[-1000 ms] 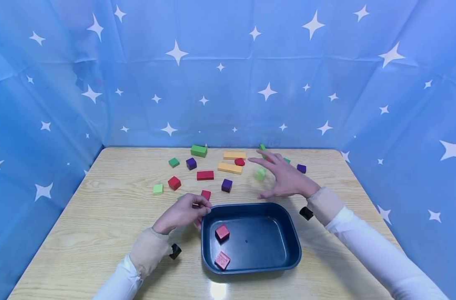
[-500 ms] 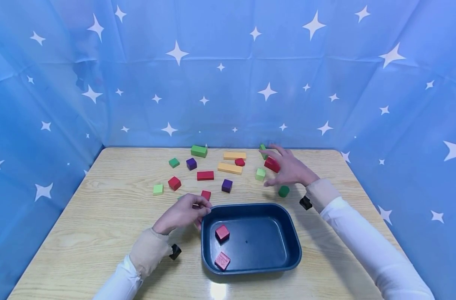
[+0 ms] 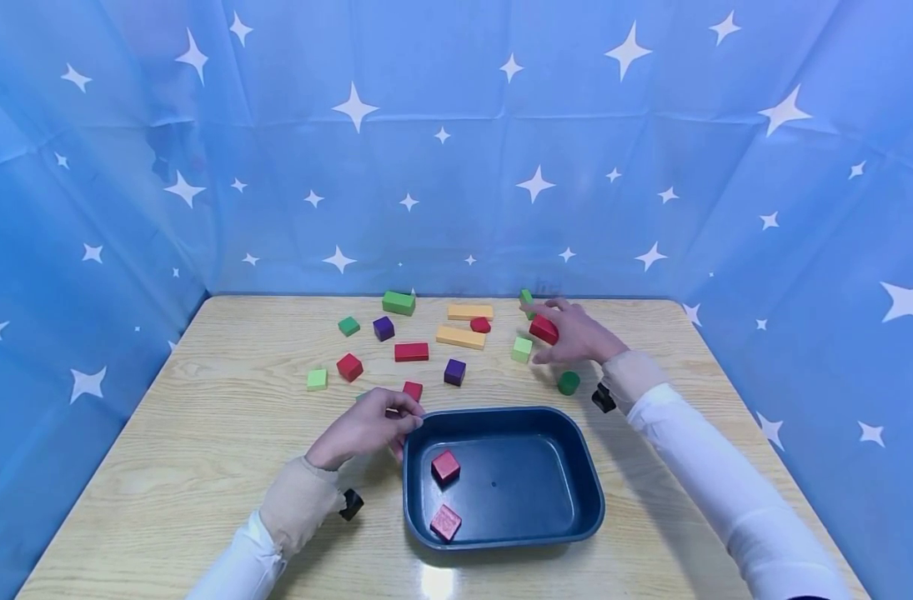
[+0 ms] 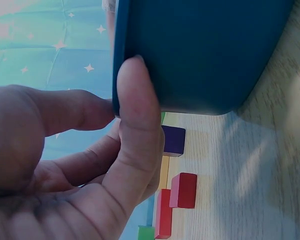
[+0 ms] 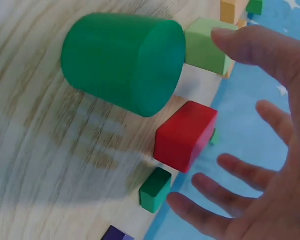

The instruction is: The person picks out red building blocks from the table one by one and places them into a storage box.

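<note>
block [image 5: 155, 190], dark green, in right-wrist view; from head, behind right grip [image 3: 579, 335]

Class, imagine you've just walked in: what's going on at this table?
A person's left hand pinches a dark blue tray by its rim; two red cubes lie inside. The right hand hovers, fingers apart, by a red block beyond the tray, not gripping it. Other coloured blocks lie scattered on the table.
</note>
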Demonstrator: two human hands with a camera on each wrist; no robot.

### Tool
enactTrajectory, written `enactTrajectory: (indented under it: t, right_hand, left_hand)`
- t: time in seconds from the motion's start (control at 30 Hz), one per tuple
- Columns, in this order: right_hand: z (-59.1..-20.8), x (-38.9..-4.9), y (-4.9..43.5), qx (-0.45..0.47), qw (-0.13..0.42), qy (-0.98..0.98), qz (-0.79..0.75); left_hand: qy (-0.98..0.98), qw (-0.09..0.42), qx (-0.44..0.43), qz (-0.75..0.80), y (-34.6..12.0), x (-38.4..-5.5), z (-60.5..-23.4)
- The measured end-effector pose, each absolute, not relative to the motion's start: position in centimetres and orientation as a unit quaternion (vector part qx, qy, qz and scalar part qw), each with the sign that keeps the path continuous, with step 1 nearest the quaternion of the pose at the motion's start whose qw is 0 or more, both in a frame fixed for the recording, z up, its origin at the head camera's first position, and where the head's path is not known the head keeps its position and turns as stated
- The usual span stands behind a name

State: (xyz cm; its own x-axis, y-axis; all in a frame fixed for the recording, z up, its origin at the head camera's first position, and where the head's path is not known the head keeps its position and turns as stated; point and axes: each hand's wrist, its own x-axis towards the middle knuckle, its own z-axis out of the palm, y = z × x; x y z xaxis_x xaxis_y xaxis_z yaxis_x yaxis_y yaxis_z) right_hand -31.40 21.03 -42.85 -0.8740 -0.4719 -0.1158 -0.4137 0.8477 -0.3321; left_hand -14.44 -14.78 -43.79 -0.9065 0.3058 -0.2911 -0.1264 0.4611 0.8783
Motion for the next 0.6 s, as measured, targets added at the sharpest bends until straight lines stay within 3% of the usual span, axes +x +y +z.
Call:
enactTrajectory:
  t: [0.27, 0.6]
  right_hand:
    - [-43.7, -32.4, 20.8, -0.226, 0.104, 0.958, -0.144]
    - [-44.7, -32.9, 20.6, -0.234, 0.063, 0.956, -0.166]
  left_hand:
    - [0.827, 0.21, 0.059, 0.517, -14.8, -14.5, -43.8]
    - [0.826, 0.211, 0.054, 0.52, -14.8, -14.5, -43.9]
